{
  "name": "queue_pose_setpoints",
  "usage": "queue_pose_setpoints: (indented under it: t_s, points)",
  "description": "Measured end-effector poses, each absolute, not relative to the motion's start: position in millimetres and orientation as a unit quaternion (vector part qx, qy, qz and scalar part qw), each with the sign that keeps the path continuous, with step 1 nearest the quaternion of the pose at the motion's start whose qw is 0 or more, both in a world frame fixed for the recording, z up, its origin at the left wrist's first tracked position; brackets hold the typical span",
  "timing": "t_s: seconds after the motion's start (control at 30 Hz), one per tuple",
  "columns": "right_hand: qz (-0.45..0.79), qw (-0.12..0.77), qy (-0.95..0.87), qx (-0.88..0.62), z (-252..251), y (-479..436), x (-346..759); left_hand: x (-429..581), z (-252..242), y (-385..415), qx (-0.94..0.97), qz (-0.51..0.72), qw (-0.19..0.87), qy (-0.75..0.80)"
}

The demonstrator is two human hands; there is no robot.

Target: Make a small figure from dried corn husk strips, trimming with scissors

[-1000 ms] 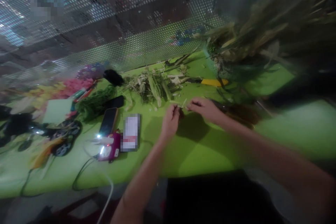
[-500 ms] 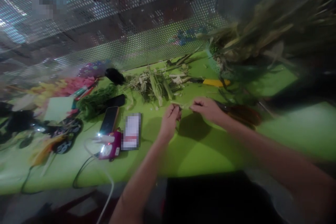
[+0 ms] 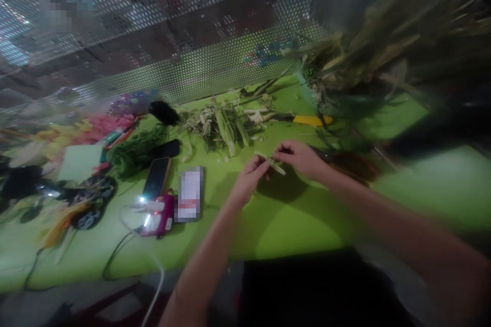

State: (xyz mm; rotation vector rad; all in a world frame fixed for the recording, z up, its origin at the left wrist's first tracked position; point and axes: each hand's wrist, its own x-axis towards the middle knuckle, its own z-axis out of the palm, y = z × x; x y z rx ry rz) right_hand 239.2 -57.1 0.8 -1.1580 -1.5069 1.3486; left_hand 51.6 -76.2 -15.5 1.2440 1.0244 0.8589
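Above the green tabletop [image 3: 230, 237], my left hand [image 3: 250, 176] is closed in a pinch on a pale green plant strip [image 3: 276, 166]. The strip looks like dried leaf or husk, and its tip sticks out to the right, between my hands. My right hand [image 3: 297, 157] is also closed, thumb and fingers pinched at the strip's upper part; the exact grip is blurred. Just beyond my hands lies a heap of dried stalks and husk pieces [image 3: 222, 125]. A yellow-handled tool [image 3: 312, 120] rests behind my right hand.
On the left are a dark phone [image 3: 156, 176], a blurred-out phone-like item [image 3: 189, 194], a purple power adapter [image 3: 161, 218] with cables, green netting [image 3: 134, 150] and a corded yellow tool [image 3: 63, 225]. A teal basket [image 3: 307, 84] stands back right under dried leaves. Perforated metal [image 3: 215, 64] borders the back.
My left hand has turned and moved a little right, closer to my right hand. The strip's end now points down and right between them. The view has shifted slightly.
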Motion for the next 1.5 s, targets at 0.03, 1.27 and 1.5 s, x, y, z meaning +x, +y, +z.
queue_pose_setpoints:
  t_s: [0.03, 1.27, 1.5]
  points:
    - [0.533, 0.388, -0.6, -0.454, 1.2, -56.8, 239.7, 51.2, -16.9, -75.5, 0.53, 0.379, 0.618, 0.44]
    - [0.39, 0.349, -0.717, -0.461, -4.7, -62.5, 237.8, 57.4, -20.4, -74.0, 0.545, 0.43, 0.545, 0.47]
    - [0.298, 0.326, -0.797, -0.413, -3.7, -59.6, 240.0, 60.4, -17.8, -77.5, 0.526, 0.447, 0.536, 0.486]
